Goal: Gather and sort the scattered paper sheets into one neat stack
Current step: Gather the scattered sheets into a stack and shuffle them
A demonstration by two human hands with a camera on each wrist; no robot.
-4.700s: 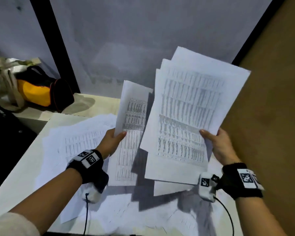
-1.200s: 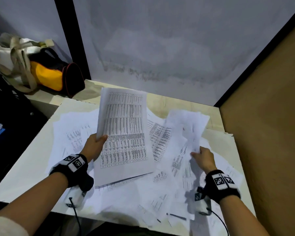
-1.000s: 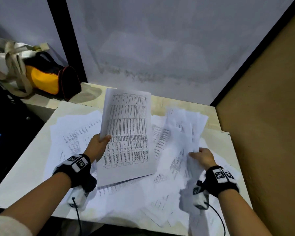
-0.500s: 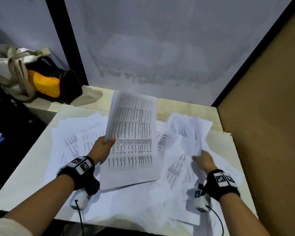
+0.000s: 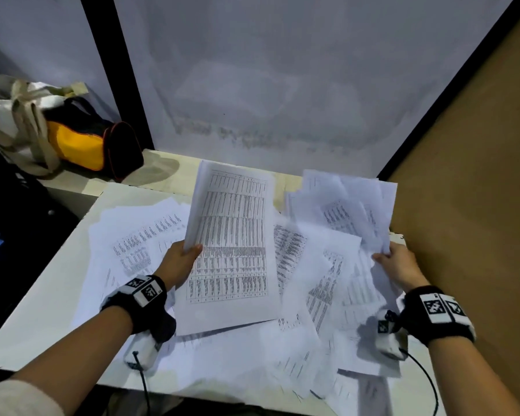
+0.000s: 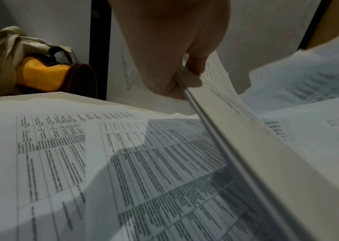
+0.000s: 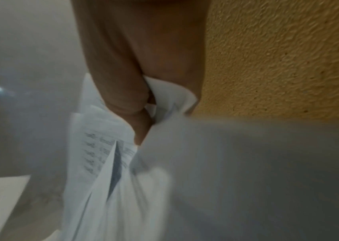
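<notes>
My left hand [image 5: 183, 259] grips the left edge of a squared stack of printed sheets [image 5: 233, 247], tilted up above the table; the left wrist view shows thumb and fingers [image 6: 193, 65] pinching the stack's edge [image 6: 216, 130]. On the right, my right hand [image 5: 395, 262] clutches a loose, fanned bunch of sheets [image 5: 348, 205] raised by the brown wall; the right wrist view shows fingers [image 7: 127, 97] curled round crumpled paper [image 7: 106, 154]. More printed sheets [image 5: 138, 244] lie scattered flat over the white table [image 5: 42, 310].
A yellow and black bag [image 5: 81, 139] with a cream tote [image 5: 9, 115] sits on a ledge at the back left. A brown textured wall [image 5: 478, 205] stands close on the right. Some loose sheets [image 5: 364, 382] overhang the table's front right edge.
The right hand has lifted its loose bunch and moved it rightward toward the brown wall, fanning the sheets. The left hand keeps the stack in much the same raised spot.
</notes>
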